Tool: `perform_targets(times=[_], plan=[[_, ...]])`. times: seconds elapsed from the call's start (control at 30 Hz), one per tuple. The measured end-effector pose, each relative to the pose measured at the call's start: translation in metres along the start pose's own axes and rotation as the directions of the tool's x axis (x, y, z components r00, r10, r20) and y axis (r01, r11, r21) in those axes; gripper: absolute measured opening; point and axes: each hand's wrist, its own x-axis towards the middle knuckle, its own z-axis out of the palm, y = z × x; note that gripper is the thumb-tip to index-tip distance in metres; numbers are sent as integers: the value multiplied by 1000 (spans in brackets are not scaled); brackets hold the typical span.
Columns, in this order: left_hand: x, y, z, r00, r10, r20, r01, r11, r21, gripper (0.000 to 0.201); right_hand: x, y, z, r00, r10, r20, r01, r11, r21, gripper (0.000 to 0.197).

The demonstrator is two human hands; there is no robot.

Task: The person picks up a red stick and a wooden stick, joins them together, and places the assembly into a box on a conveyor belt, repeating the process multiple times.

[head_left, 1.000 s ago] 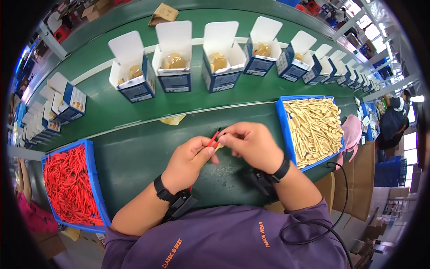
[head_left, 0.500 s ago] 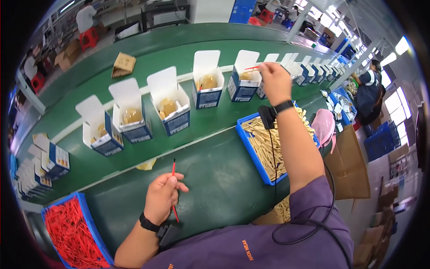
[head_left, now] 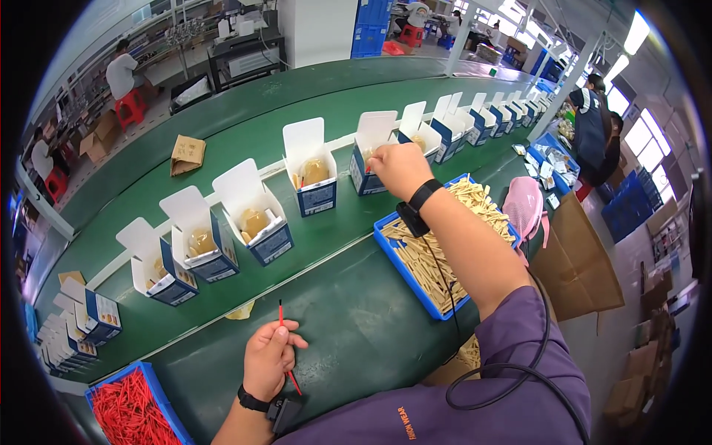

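Observation:
My left hand (head_left: 268,358) is closed round a thin red stick (head_left: 281,314) with a dark tip, over the dark green near surface. A second red end (head_left: 295,383) sticks out below that hand. My right hand (head_left: 404,170) reaches into an open blue-and-white box (head_left: 368,183), its fingers pinched at the opening, with a bit of red stick (head_left: 368,168) at the fingertips. The box to its left (head_left: 319,199) holds a rounded tan object (head_left: 314,171) and a red stick. Further left stand more open boxes, among them one (head_left: 272,245) with a similar tan object.
A blue tray of red sticks (head_left: 133,411) lies at lower left. Pale wooden sticks (head_left: 437,259) fill a blue tray (head_left: 420,290) below my right forearm. The boxes line a green belt (head_left: 245,137). Beyond the right tray are a pink bag (head_left: 523,208) and a cardboard flap (head_left: 575,259).
My right hand has lowered the red stick from above the box into its opening. The left hand keeps its grip. The view has shifted, so the near boxes appear lower and further left.

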Motion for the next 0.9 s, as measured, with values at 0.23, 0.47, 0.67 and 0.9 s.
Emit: perform_targets(times=[0.23,0.47,0.67,0.9], plan=[[2,0,5,1000,12,6,-12,999,-37,22,11,1,6,995,74,-64,-72,997,25,25],[3,6,4,1000,-3,5,3,1000,-7,21,12,-7,9,991,72,-117,-74,997,-13,25],[4,3,2,1000,-11,-4,11,1000,-13,20,-12,-16,3,997,-43,-71,40,999,-34,23],[8,-1,23,1000,16,9,-16,1000,6,22,-22,8,2,967,-73,-246,66,997,-36,22]])
